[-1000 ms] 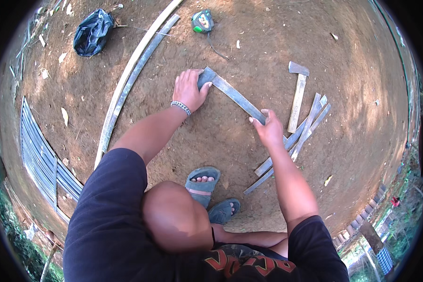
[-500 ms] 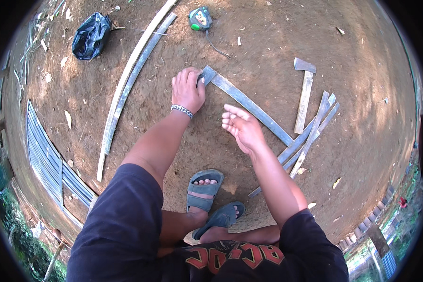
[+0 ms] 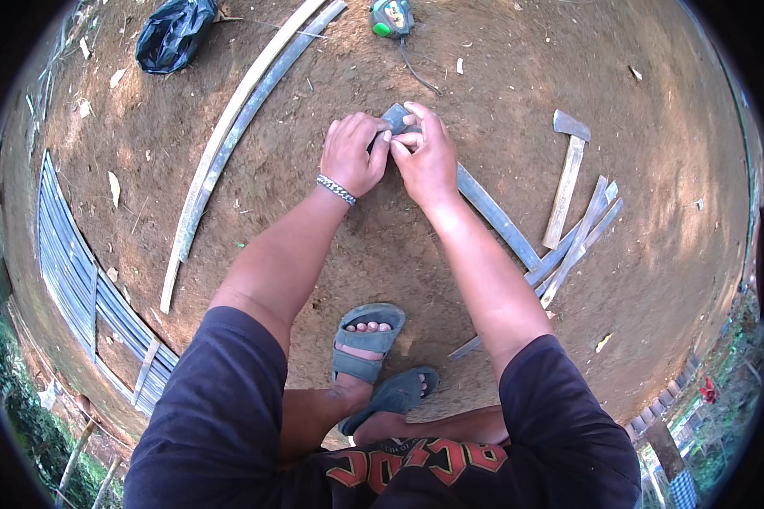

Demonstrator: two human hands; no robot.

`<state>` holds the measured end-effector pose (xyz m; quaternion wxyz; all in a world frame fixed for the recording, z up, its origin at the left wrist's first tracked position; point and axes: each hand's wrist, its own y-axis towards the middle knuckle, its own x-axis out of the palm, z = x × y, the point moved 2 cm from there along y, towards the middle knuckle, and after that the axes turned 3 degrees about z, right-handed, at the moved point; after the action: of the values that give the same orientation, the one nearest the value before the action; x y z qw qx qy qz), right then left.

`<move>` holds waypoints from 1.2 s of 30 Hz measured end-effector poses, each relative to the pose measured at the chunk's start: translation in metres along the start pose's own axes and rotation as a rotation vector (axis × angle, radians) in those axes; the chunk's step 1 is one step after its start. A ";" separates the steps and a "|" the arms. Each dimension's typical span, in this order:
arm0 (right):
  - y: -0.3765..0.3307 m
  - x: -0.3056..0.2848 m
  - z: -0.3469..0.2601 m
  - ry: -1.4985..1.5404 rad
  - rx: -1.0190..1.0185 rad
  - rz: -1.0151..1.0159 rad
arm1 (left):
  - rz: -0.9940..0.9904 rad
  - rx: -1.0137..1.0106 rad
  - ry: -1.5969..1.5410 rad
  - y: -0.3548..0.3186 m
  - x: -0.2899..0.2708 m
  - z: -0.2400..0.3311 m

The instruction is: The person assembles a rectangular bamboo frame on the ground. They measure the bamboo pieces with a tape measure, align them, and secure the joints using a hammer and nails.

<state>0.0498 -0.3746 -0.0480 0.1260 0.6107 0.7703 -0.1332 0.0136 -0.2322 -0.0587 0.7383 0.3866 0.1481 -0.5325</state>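
Both hands, left hand [image 3: 352,154] and right hand [image 3: 429,157], pinch closed on the top end of a flat grey metal strip [image 3: 492,212] lying on bare dirt ground [image 3: 382,254]; hatchet [image 3: 566,178] lies well to the right, long curved strips [image 3: 229,136] to the left.

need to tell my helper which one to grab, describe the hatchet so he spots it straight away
Start on the bare brown dirt ground and look to the right of the person's right hand, toward the fan of grey strips. The hatchet lies just left of that fan, pale wooden handle running up to a grey metal head. It alone has a wide head; its neighbours are plain flat strips.
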 end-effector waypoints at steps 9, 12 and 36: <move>0.007 -0.013 -0.001 0.054 -0.015 -0.028 | -0.128 0.027 0.060 0.001 -0.001 -0.002; 0.013 -0.018 -0.017 -0.081 -0.010 -0.076 | -0.092 0.047 0.004 0.003 -0.002 0.002; 0.001 0.013 0.003 0.053 -0.195 0.163 | -0.001 -0.081 -0.071 -0.006 0.004 -0.009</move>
<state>0.0481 -0.3639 -0.0550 0.1748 0.6593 0.7306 -0.0306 0.0117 -0.2297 -0.0696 0.7577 0.3372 0.1432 -0.5400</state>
